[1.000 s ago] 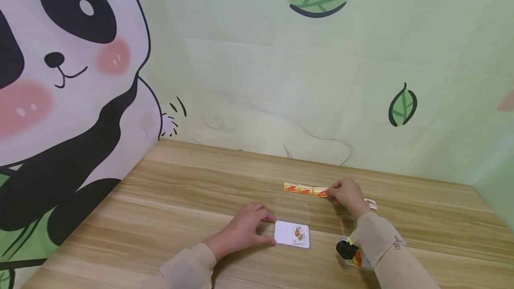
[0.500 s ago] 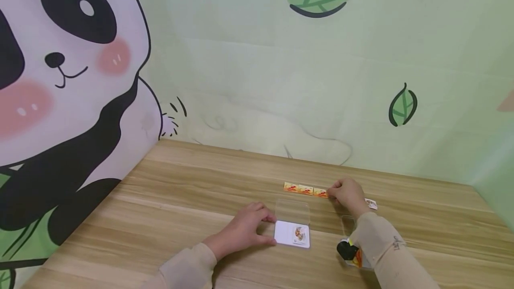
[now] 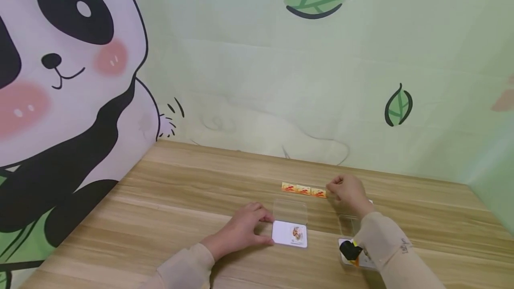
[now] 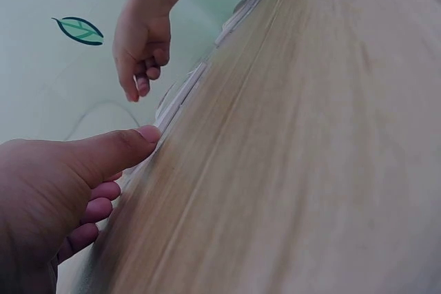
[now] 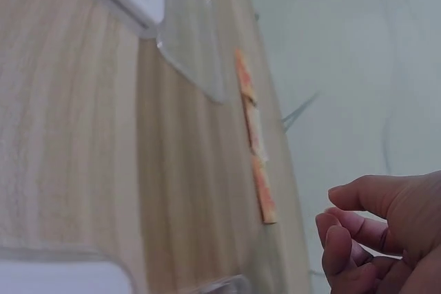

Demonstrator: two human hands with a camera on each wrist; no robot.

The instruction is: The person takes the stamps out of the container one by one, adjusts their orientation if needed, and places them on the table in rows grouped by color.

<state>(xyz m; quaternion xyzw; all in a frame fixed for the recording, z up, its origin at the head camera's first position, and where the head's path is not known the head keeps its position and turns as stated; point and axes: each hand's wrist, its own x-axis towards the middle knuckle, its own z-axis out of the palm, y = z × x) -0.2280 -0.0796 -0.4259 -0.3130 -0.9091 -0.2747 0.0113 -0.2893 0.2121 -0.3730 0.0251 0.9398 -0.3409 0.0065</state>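
An open clear plastic case [image 3: 289, 234] lies on the table, a white insert and a small food-picture sticker showing in its tray. My left hand [image 3: 249, 224] holds its left side, thumb at the near corner and index finger at the far one. Beyond it, three small orange-and-yellow stickers [image 3: 303, 189] form a row. My right hand [image 3: 348, 192] is just past the row's right end. The right wrist view shows that hand [image 5: 382, 235] loosely curled, with a gap between thumb and index finger and nothing held.
A second open clear case [image 3: 345, 260] sits under the right forearm and is partly covered by it. A white corner of a small card [image 3: 370, 201] shows behind the right wrist. The panda-printed wall [image 3: 241, 57] bounds the table [image 3: 192, 173] at the back and left.
My right hand has let go of the third sticker in the row and lifted slightly away from it. The left hand stays at the case. The head view has shifted slightly.
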